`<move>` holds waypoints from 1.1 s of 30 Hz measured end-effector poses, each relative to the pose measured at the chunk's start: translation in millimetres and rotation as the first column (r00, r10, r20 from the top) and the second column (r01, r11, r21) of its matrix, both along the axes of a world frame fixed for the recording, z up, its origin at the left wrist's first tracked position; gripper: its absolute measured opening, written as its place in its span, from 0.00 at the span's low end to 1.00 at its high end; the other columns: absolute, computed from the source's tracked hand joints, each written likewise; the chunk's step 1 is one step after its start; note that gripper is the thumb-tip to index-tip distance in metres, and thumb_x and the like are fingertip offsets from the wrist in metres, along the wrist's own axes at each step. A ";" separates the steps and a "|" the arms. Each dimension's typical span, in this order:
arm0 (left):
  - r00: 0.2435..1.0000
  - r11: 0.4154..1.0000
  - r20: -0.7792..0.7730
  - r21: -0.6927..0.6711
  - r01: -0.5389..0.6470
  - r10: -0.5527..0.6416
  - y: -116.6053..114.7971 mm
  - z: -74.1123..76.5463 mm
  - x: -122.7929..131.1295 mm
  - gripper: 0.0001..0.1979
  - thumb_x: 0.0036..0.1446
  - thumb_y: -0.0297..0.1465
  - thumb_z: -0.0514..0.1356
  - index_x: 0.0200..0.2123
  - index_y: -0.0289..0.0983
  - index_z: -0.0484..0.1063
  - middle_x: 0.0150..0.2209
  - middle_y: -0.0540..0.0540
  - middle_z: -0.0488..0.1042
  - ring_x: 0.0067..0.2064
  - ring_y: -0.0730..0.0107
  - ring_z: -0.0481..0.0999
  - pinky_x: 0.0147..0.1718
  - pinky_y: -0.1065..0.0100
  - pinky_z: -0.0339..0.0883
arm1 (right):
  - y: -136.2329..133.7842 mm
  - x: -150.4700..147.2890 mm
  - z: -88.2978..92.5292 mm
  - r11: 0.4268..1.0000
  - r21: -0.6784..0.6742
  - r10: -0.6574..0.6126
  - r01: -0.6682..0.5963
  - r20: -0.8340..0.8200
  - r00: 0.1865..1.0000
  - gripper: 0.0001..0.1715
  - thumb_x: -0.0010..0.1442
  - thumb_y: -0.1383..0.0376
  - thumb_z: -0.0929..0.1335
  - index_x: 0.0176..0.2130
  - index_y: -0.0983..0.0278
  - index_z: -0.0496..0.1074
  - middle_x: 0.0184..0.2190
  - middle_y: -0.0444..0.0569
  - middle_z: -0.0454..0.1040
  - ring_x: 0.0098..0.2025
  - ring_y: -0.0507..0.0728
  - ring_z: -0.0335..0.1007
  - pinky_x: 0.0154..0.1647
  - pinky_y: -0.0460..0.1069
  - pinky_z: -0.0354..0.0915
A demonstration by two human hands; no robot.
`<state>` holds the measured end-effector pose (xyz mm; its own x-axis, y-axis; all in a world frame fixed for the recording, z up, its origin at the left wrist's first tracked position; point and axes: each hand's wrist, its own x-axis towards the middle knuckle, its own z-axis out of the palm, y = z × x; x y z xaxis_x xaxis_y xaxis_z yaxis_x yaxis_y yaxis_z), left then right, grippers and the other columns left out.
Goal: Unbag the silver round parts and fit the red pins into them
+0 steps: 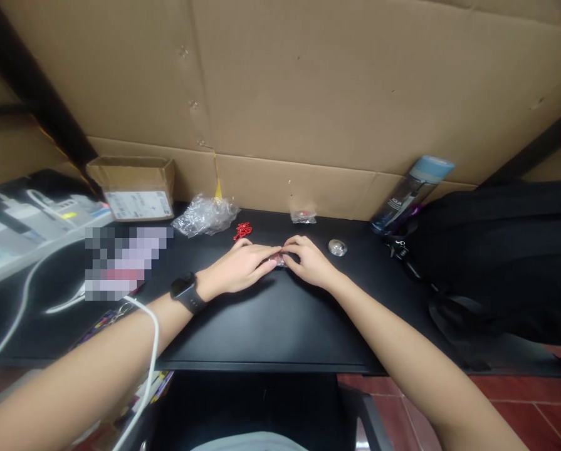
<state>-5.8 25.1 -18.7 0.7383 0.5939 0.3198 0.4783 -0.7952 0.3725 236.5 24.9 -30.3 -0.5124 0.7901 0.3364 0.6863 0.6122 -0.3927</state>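
Over the middle of the black table, my left hand (245, 268) and my right hand (309, 262) meet at the fingertips. Both are closed on a small clear plastic bag (279, 260) with something reddish in it, mostly covered by the fingers. A dark watch sits on my left wrist. Just beyond the left hand lies a little heap of red cords (243, 230). Behind the hands, against the cardboard, is another small clear bag (303, 217) with a red bit inside. A round, shiny, clear object (337, 247) rests to the right of my right hand.
Crumpled clear plastic bags (205, 215) lie by an open cardboard box (136, 188) at the back left. A white power strip (40, 232) and a white cable (151, 344) are on the left. A bottle (405, 197) leans at the right beside a black backpack (501, 263).
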 end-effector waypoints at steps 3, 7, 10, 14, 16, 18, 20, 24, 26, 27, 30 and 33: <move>0.999 1.000 -0.041 0.021 0.010 -0.009 1.1 -3.7 -0.6 0.20 0.75 0.41 0.49 0.63 0.45 0.70 0.60 0.42 0.77 0.59 0.58 0.77 0.56 0.59 0.59 | 1.4 2.0 -1.4 1.000 0.001 -0.011 0.011 0.035 0.999 0.14 0.69 0.64 0.68 0.51 0.62 0.80 0.50 0.54 0.75 0.51 0.62 0.70 0.58 0.59 0.68; 0.994 0.998 -0.098 0.042 -0.036 0.040 1.7 -10.2 -5.2 0.21 0.73 0.36 0.51 0.66 0.44 0.65 0.64 0.43 0.73 0.62 0.59 0.74 0.59 0.58 0.59 | 2.9 5.1 -3.6 0.998 -0.012 -0.053 0.055 0.103 0.993 0.17 0.70 0.61 0.67 0.55 0.60 0.79 0.55 0.55 0.75 0.55 0.63 0.69 0.59 0.61 0.66; 0.986 0.994 -0.141 0.082 -0.077 0.088 0.2 -13.2 -7.1 0.22 0.72 0.32 0.52 0.67 0.44 0.64 0.64 0.43 0.73 0.63 0.58 0.73 0.62 0.55 0.58 | 1.2 6.2 -2.1 0.995 -0.041 -0.085 0.093 0.153 0.985 0.18 0.72 0.59 0.65 0.56 0.58 0.79 0.58 0.54 0.74 0.58 0.65 0.68 0.60 0.63 0.64; 0.984 0.990 -0.152 0.116 -0.076 0.093 -0.3 -15.3 -6.7 0.21 0.71 0.31 0.52 0.65 0.44 0.66 0.61 0.43 0.76 0.61 0.58 0.76 0.61 0.56 0.60 | -6.3 3.7 3.7 0.994 -0.023 -0.101 0.107 0.163 0.981 0.19 0.73 0.59 0.63 0.56 0.57 0.78 0.61 0.55 0.72 0.63 0.67 0.63 0.60 0.65 0.62; 0.986 0.991 -0.140 0.110 -0.079 0.095 0.6 -16.3 -5.9 0.22 0.72 0.32 0.52 0.66 0.42 0.63 0.59 0.42 0.77 0.59 0.58 0.77 0.59 0.56 0.62 | -10.8 0.5 6.3 0.998 0.024 -0.061 0.059 0.105 0.993 0.20 0.72 0.60 0.65 0.59 0.58 0.75 0.63 0.56 0.71 0.64 0.66 0.64 0.60 0.63 0.62; 0.988 0.991 -0.108 0.091 -0.103 0.113 1.8 -17.3 -4.7 0.27 0.72 0.33 0.51 0.71 0.39 0.53 0.60 0.39 0.76 0.60 0.56 0.77 0.60 0.54 0.61 | -14.0 -3.6 7.6 0.998 0.058 0.018 -0.020 0.048 0.999 0.23 0.70 0.59 0.68 0.62 0.60 0.72 0.61 0.57 0.73 0.62 0.63 0.68 0.59 0.59 0.63; 0.989 0.991 -0.076 0.052 -0.122 0.126 3.0 -17.8 -3.2 0.31 0.73 0.34 0.49 0.74 0.37 0.43 0.61 0.37 0.75 0.62 0.54 0.74 0.61 0.51 0.59 | -15.2 -7.7 7.3 0.994 0.087 0.068 -0.072 0.045 0.997 0.25 0.66 0.59 0.71 0.61 0.61 0.72 0.57 0.56 0.77 0.56 0.62 0.73 0.55 0.57 0.64; 0.992 0.992 -0.047 -0.040 -0.119 0.118 4.5 -16.0 -1.9 0.32 0.74 0.34 0.48 0.75 0.38 0.38 0.60 0.37 0.76 0.64 0.55 0.73 0.62 0.49 0.58 | -11.4 -14.1 3.5 0.978 0.195 0.051 -0.075 0.124 0.991 0.16 0.66 0.67 0.70 0.54 0.62 0.76 0.50 0.54 0.81 0.48 0.60 0.76 0.48 0.53 0.62; 0.993 0.991 -0.041 -0.071 -0.113 0.111 4.6 -13.9 -3.5 0.32 0.74 0.34 0.48 0.75 0.40 0.38 0.61 0.38 0.76 0.65 0.54 0.72 0.62 0.48 0.58 | -8.5 -15.6 1.3 0.964 0.251 0.054 -0.092 0.154 0.987 0.14 0.67 0.69 0.69 0.52 0.63 0.76 0.48 0.54 0.82 0.47 0.60 0.76 0.46 0.53 0.62; 0.994 0.990 -0.037 -0.084 -0.110 0.107 4.6 -12.8 -5.1 0.33 0.74 0.35 0.49 0.75 0.41 0.38 0.62 0.38 0.75 0.65 0.53 0.71 0.62 0.47 0.58 | -7.3 -16.0 0.5 0.954 0.282 0.057 -0.104 0.169 0.984 0.14 0.68 0.70 0.68 0.52 0.63 0.76 0.48 0.54 0.82 0.46 0.60 0.76 0.46 0.53 0.62; 0.994 0.990 -0.011 -0.091 -0.109 0.109 5.6 -10.2 -12.3 0.37 0.71 0.39 0.54 0.75 0.42 0.37 0.65 0.37 0.71 0.67 0.51 0.68 0.64 0.47 0.58 | -4.3 -14.9 -0.5 0.919 0.374 0.048 -0.122 0.202 0.978 0.14 0.70 0.71 0.65 0.52 0.64 0.76 0.47 0.55 0.82 0.45 0.60 0.76 0.45 0.54 0.63; 0.992 0.990 0.021 -0.060 -0.125 0.126 8.5 -9.7 -19.4 0.38 0.70 0.39 0.56 0.75 0.43 0.40 0.66 0.37 0.69 0.67 0.51 0.68 0.64 0.48 0.59 | 0.9 -9.2 3.2 0.896 0.429 0.030 -0.115 0.200 0.979 0.14 0.71 0.69 0.64 0.52 0.64 0.76 0.47 0.56 0.82 0.44 0.60 0.76 0.44 0.54 0.65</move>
